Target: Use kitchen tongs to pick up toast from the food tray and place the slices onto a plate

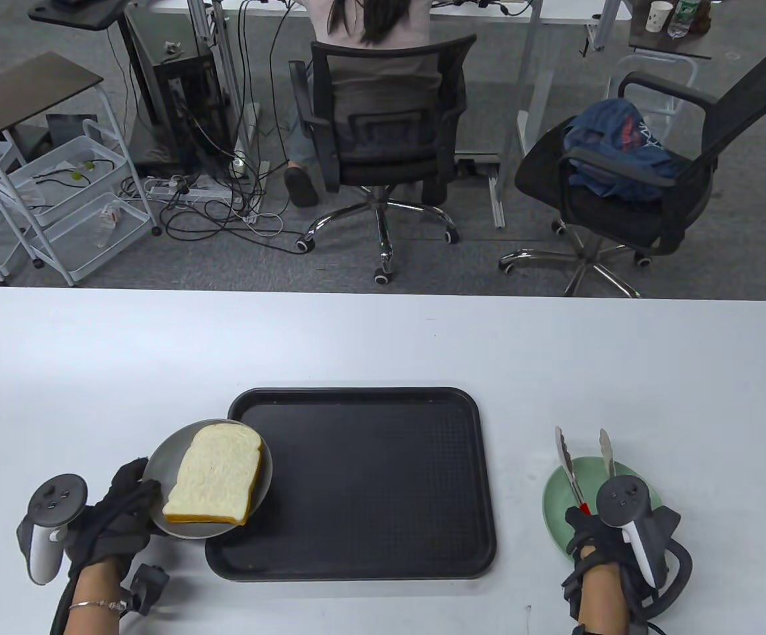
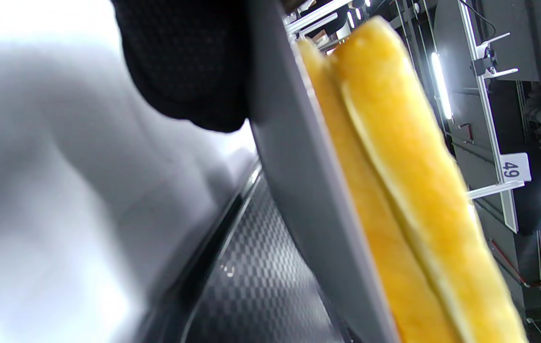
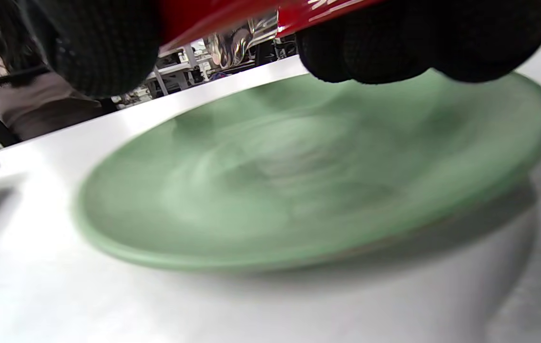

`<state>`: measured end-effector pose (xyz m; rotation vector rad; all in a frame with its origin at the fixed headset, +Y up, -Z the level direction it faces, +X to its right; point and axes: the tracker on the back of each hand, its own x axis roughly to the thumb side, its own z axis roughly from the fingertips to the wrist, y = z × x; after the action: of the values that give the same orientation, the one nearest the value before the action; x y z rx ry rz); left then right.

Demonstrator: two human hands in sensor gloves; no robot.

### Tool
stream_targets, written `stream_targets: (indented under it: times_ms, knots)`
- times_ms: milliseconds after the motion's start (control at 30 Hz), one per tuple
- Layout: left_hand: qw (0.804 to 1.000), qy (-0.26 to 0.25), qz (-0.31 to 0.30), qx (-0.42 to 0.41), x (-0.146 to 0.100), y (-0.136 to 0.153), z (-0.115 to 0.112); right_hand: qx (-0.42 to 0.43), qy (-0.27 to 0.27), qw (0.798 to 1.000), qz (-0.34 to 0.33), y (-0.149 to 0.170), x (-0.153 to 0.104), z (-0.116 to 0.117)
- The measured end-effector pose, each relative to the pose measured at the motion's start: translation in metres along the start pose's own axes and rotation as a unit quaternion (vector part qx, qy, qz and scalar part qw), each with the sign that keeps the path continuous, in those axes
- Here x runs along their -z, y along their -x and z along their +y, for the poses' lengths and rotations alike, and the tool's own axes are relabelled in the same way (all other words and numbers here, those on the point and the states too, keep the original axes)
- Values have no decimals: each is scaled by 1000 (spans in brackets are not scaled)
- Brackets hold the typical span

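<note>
The black food tray (image 1: pixel 370 483) lies on the white table (image 1: pixel 158 350), and everything else sits to one side of it or the other. At the tray's left edge the left hand (image 1: pixel 115 522) grips a grey metal plate (image 1: pixel 158 463) by its near-left rim, fingers curled round the edge; the plate overlaps the tray's left rim and, in the left wrist view, is lifted off the table and tilted. On this plate lies the toast (image 1: pixel 214 481) — the left wrist view shows its yellow crusts edge-on as two slices (image 2: pixel 408 190) stacked one on the other. The tray's textured floor (image 2: pixel 260 286) shows below the plate there, with no bread on it.

Well to the right of the tray a green plate (image 1: pixel 558 496) rests on the table, holding nothing. The right hand (image 1: pixel 591 529) hangs just over its near side and grips the kitchen tongs (image 1: pixel 585 463) by their red handle (image 3: pixel 232 19), fingers (image 3: pixel 418 43) wrapped round it. The two metal arms of the tongs reach away from the hand above the green plate, spread apart at the tips — nothing between them.

Beyond the table, a person sits in an office chair (image 1: pixel 383 139) with their back to the camera.
</note>
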<state>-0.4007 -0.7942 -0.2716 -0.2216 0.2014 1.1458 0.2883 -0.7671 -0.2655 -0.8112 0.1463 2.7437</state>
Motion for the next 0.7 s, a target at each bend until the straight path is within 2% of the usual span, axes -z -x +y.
stream_targets:
  times_ms: [367, 700]
  knots:
    - [1000, 2, 1, -2, 1, 0, 0, -94, -10, 995, 31, 2, 8, 19]
    - [1000, 5, 1, -5, 2, 0, -1, -93, -32, 994, 44, 3, 4, 19]
